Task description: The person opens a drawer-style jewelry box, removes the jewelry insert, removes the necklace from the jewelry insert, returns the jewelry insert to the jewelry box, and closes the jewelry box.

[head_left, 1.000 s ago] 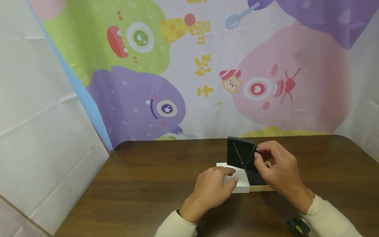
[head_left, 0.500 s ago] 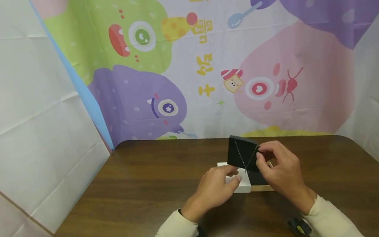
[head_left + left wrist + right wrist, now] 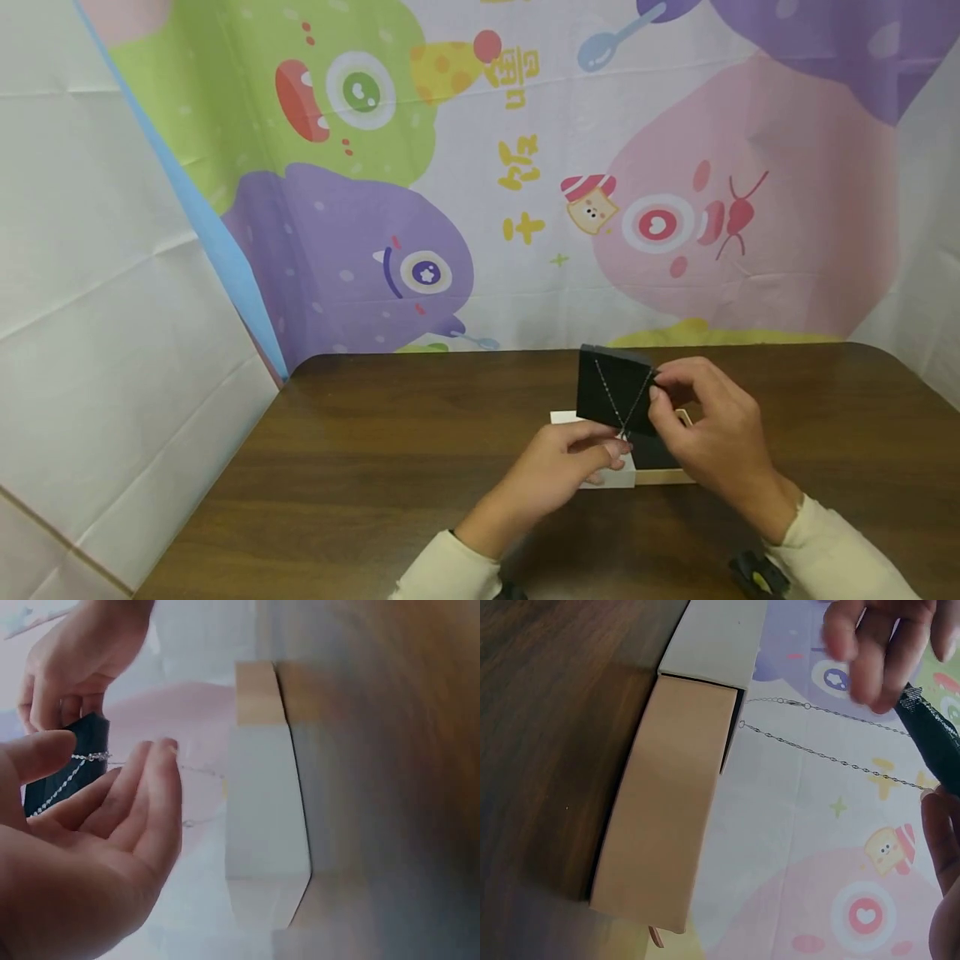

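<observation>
My right hand (image 3: 718, 429) pinches the right edge of a black pad (image 3: 600, 392), held tilted up above a box. A thin silver necklace (image 3: 611, 402) hangs in a V across its face. My left hand (image 3: 555, 471) is at the pad's lower edge by the pendant, thumb and fingers apart around it in the left wrist view. Loose chain (image 3: 832, 759) hangs behind the pad in the right wrist view. Below are the white sleeve (image 3: 618, 478) and the tan-edged tray (image 3: 663, 477) with its black inside, partly hidden by my hands.
The brown wooden table (image 3: 360, 467) reaches back to a cartoon-printed cloth (image 3: 525, 292). Pale cloth (image 3: 135, 292) hangs at the left. A dark strapped device (image 3: 759, 575) is at my right wrist. A small ribbon tab (image 3: 656, 937) sticks out from the tray's end.
My left hand has moved right and its fingers have come up to the pendant at the pad's lower edge. My right hand keeps its pinch on the pad, nearly still.
</observation>
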`<state>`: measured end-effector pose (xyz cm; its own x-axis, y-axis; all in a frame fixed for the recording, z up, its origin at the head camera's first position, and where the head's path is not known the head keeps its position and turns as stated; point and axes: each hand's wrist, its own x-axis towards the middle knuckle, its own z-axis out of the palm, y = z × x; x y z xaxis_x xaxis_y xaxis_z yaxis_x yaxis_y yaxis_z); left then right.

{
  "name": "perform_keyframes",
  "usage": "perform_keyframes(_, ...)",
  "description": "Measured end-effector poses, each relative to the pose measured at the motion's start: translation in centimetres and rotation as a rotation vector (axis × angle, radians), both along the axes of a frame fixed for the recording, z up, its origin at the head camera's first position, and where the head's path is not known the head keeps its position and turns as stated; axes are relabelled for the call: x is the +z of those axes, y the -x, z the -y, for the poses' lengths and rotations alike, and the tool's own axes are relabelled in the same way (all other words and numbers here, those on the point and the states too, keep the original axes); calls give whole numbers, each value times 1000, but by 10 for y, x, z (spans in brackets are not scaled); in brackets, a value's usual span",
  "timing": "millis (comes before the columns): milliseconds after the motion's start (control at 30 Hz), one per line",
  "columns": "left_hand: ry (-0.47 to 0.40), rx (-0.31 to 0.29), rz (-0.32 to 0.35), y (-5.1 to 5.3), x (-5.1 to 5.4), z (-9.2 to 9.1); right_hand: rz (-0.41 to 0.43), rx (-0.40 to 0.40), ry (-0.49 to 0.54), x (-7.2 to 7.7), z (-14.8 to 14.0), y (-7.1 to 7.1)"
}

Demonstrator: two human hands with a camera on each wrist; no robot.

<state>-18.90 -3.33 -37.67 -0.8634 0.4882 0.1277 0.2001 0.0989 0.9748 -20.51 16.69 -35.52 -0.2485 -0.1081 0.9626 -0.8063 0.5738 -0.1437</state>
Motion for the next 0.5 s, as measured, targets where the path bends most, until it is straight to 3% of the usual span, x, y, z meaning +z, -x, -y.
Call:
perform_keyframes(67,-109,-38,113,0,1,0,-7,5,4,0,0,0)
perform_keyframes(133,-170,-55,175,0,1,0,-14,7,4,1,1,0)
perform_keyframes(367,-282,-93,326,0,-1,-1,-40,11,0,4,3,-2)
perform_keyframes(500,-319,-121,374,-1,-1,-2,-52,10,0,4,4,-2)
